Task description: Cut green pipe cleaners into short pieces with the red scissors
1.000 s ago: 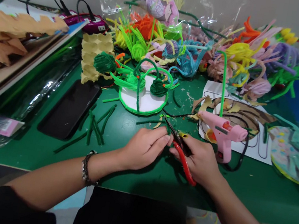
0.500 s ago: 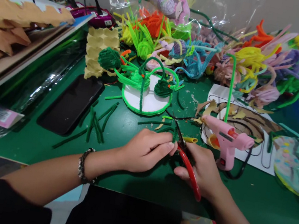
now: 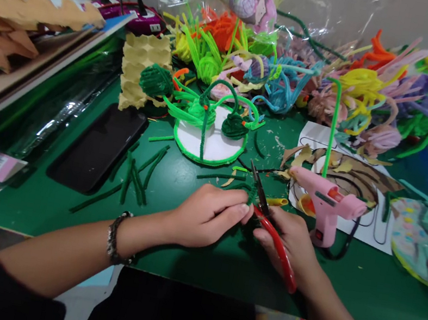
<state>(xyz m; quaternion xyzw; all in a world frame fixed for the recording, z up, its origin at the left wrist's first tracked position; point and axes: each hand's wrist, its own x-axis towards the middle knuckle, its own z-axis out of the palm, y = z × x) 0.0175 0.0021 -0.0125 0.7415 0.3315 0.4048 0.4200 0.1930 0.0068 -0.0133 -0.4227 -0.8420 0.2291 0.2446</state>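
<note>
Right of centre frame, a left hand (image 3: 208, 217) pinches a dark green fuzzy stem (image 3: 253, 193) while a right hand (image 3: 291, 240) holds red-handled cutters (image 3: 279, 248) beside it, over a green tabletop (image 3: 171, 188), as I follow from a distant post. The left grip is closed, thumb against curled fingers, with the stem showing at the fingertips; the right grip is wrapped about the handles, its thumb to the left of them. The dark blades look close together, pointing up the frame, just beside the stem; whether they touch it, I cannot tell.

For a clean snip, I would judge, the stem wants holding short and taut, with the left fingertips backed away from the cutting edges, which lie near them. Seating the stem deep between the blades, toward the pivot, should help against any wire core, and squaring the blades to it should spare the fuzz. Loose dark green lengths (image 3: 126, 183), left of centre, could serve me as a length gauge. I would also angle the tips clear of the pink glue gun (image 3: 326, 202), at right, and of the green-rimmed white disc (image 3: 219, 150), at centre.
</note>
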